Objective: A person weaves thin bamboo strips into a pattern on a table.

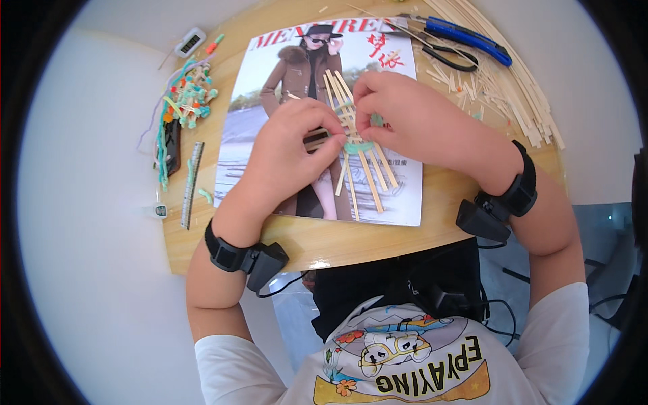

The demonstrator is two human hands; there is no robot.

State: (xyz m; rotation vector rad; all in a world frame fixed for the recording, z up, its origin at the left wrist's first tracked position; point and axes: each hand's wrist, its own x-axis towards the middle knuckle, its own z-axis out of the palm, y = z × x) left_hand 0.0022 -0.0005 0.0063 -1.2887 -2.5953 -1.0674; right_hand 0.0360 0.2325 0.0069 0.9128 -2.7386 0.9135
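Flat pale wooden strips (370, 181), crossed into a small lattice, lie over a magazine (251, 152). A mint-green strand (359, 148) curves across the strips. My left hand (293, 152) comes from the left, thumb and forefinger pinched together at the lattice's left edge by the green strand. From the right, my right hand (401, 111) has its fingers and thumb closed over the upper right of the lattice. Both hands cover part of the lattice's middle. What exactly lies between the right fingertips is hidden.
At the left are a heap of mint, orange and white pieces (194, 94), a ruler (192, 185) and a white timer (190, 42). Blue-handled tool (466, 37), black-handled tool (451, 62), short cut pieces (498, 98) and long wooden strips (523, 88) occupy the far right.
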